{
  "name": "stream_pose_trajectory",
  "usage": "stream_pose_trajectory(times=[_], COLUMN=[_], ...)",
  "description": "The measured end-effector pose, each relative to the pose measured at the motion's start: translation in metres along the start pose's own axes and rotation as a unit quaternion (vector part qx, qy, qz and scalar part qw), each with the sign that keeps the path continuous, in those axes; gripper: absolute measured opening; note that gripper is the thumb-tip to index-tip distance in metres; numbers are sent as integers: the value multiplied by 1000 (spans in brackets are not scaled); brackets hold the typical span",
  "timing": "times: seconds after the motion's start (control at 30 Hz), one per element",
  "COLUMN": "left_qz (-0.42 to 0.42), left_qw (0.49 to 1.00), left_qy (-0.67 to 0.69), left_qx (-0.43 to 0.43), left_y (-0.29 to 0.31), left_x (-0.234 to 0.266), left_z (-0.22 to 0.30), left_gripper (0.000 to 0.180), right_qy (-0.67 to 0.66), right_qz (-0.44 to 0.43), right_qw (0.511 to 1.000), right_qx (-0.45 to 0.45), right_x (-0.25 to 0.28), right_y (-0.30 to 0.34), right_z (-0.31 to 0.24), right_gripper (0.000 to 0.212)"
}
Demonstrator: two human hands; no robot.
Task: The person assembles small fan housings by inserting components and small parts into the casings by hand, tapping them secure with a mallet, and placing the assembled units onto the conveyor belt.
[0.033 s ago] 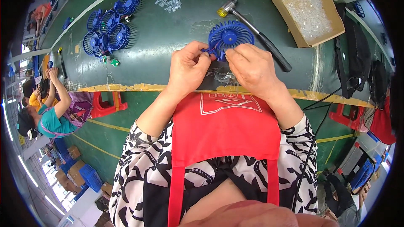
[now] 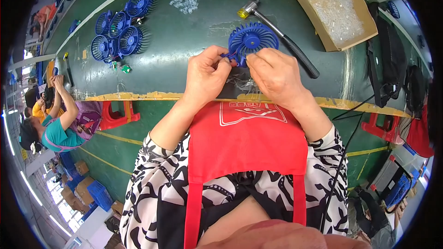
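Observation:
Just in from the table's near edge, a blue fan housing [image 2: 252,40] with a round finned cage is between my hands. Its narrow lower part is pinched by the thumb and fingers of my left hand [image 2: 206,71]. Closed too, my right hand [image 2: 276,71] grips the right side of that lower part with fingertips pressed together. Thin wires show near the left fingertips, but any small piece within the right fingers is hidden. Right beside the fan lies a hammer [image 2: 277,32] with a yellow-tipped head and black handle.
Several blue fan housings [image 2: 119,24] lie at the left with green circuit boards [image 2: 125,68]. Small clear plastic pieces [image 2: 187,1] are piled farther back. A cardboard box [image 2: 330,41] of clear pieces stands at the right, near a black bag [image 2: 390,60]. Another person [image 2: 60,129] works at far left.

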State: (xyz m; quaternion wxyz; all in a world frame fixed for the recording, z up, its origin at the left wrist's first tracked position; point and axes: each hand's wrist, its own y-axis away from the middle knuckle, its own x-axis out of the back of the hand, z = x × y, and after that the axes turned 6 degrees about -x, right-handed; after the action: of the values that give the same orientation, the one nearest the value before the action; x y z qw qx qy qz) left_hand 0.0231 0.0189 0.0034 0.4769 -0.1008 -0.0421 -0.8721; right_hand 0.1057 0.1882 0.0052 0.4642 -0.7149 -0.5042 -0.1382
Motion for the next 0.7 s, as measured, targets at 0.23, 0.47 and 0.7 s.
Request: stream_pose_trajectory(times=[0.23,0.47,0.7], left_qz=[-15,-26,-81], left_qw=[1000,998,990], left_qy=[-22,-15,-60], left_qx=[-6,-50,-99], left_y=[5,12,15], left_x=[-1,-5,0], left_z=[-2,-5,13], left_gripper=[10,12,17], right_qy=[-41,-34,-11], right_qz=[31,28,35], right_qw=[998,999,999], right_qx=[-24,-30,-33], right_x=[-4,-5,-9], right_y=[0,5,2], right_z=[-11,-18,-22], right_gripper=[21,19,17])
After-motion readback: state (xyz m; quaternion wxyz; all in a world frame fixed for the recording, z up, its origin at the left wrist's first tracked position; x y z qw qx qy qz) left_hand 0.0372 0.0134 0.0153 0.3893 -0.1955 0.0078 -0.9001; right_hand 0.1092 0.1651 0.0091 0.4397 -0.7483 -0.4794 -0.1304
